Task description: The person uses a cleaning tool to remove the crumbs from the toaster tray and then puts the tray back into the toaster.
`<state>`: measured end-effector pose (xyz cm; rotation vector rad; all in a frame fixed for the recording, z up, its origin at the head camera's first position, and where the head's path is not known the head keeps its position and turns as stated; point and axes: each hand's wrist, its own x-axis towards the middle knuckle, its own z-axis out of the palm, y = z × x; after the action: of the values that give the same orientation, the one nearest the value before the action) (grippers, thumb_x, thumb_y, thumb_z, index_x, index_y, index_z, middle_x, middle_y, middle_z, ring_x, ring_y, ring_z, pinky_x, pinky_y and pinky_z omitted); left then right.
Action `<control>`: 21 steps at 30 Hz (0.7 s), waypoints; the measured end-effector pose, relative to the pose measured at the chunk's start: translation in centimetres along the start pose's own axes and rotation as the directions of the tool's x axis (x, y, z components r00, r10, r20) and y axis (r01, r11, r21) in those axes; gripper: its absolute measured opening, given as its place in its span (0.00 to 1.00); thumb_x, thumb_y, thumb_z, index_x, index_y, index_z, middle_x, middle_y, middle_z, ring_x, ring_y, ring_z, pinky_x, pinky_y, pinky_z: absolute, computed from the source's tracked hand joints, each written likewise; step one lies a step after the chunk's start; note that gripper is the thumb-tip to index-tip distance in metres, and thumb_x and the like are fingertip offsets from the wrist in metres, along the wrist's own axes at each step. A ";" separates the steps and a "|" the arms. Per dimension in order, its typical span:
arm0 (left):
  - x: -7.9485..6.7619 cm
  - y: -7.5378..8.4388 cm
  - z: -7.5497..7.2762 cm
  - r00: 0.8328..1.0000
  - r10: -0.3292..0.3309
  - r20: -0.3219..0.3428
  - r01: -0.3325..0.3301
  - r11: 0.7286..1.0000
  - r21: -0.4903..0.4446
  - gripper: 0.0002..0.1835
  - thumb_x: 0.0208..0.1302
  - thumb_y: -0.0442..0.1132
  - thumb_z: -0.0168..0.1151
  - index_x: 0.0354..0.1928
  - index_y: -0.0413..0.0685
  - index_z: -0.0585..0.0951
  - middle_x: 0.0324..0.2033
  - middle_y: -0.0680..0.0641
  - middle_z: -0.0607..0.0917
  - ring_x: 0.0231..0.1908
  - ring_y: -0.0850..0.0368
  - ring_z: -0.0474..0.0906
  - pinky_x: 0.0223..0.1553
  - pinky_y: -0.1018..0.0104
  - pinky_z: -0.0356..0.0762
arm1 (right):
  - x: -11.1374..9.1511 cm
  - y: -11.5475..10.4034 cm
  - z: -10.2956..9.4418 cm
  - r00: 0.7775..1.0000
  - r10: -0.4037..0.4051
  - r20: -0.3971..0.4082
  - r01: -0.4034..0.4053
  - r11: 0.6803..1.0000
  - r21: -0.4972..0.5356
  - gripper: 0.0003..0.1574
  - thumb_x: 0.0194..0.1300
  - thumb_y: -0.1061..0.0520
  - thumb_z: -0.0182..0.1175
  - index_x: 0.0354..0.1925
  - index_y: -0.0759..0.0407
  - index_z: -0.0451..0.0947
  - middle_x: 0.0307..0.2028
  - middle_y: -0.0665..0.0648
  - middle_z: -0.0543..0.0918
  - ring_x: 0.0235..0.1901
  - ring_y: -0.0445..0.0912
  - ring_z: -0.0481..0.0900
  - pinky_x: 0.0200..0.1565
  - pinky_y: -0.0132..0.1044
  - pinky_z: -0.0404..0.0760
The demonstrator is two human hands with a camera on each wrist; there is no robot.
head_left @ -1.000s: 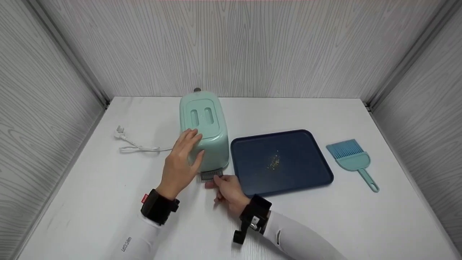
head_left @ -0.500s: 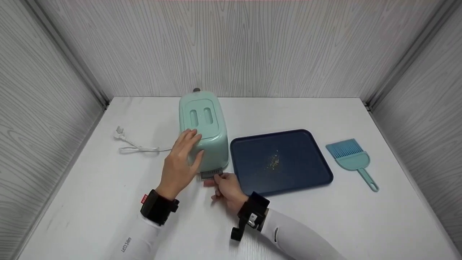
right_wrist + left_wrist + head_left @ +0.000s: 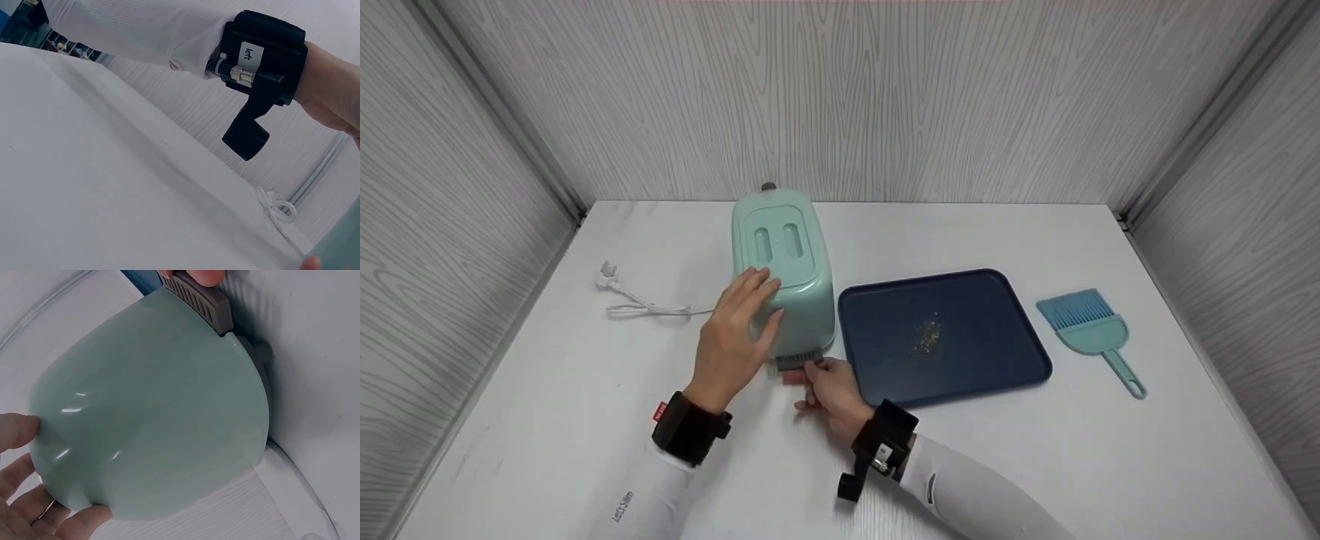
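A mint-green toaster (image 3: 801,326) stands on the white table, its top covered by a lid with two slots. My left hand (image 3: 729,346) rests on its near left corner, fingers laid over the top and thumb against the end. In the left wrist view those fingertips (image 3: 90,517) touch the edges of the toaster's smooth end. Low at that end, a grey ribbed crumb tray (image 3: 791,363) sticks out a little. My right hand (image 3: 838,391) pinches the crumb tray between thumb and fingers. The right wrist view mostly misses this grip.
Right of the toaster lies a dark blue tray (image 3: 982,367) with a small scatter of crumbs (image 3: 930,337). Farther right is a teal brush and dustpan set (image 3: 1091,334). A white power cord (image 3: 649,308) with its plug lies on the left. Wood-grain panels (image 3: 840,97) enclose the table.
The right hand has shifted slightly forward and left, and the crumb tray sits slightly farther into the toaster. The left hand stays in place.
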<state>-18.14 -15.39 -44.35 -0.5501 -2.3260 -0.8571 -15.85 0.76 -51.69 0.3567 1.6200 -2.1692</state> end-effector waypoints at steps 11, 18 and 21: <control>0.1 0.1 -0.1 1.000 -0.001 -0.016 0.001 1.000 0.010 0.21 0.66 0.38 0.73 0.60 0.42 0.85 0.63 0.42 0.82 0.68 0.44 0.73 0.63 0.49 0.78 | 0.0 0.2 0.3 1.000 -0.015 -0.010 0.015 1.000 0.001 0.11 0.83 0.60 0.47 0.51 0.68 0.70 0.32 0.57 0.87 0.18 0.40 0.65 0.29 0.32 0.84; 0.2 0.0 -0.1 1.000 0.005 -0.020 -0.005 1.000 0.008 0.21 0.66 0.39 0.73 0.59 0.41 0.85 0.61 0.41 0.83 0.67 0.44 0.74 0.63 0.48 0.78 | 0.0 0.3 0.4 1.000 -0.025 -0.002 0.025 1.000 -0.010 0.09 0.84 0.58 0.45 0.47 0.64 0.69 0.24 0.54 0.74 0.20 0.42 0.65 0.32 0.34 0.85; 0.2 0.0 0.0 1.000 0.002 -0.017 -0.002 1.000 0.010 0.21 0.66 0.39 0.73 0.59 0.41 0.85 0.62 0.42 0.83 0.68 0.44 0.74 0.62 0.48 0.79 | 0.0 0.2 0.3 1.000 -0.016 -0.004 0.016 1.000 -0.018 0.09 0.84 0.58 0.45 0.45 0.62 0.68 0.23 0.53 0.70 0.21 0.43 0.65 0.32 0.35 0.85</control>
<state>-18.32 -15.33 -44.24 -0.5388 -2.3133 -0.8452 -15.71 0.40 -51.80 0.3442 1.6490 -2.1661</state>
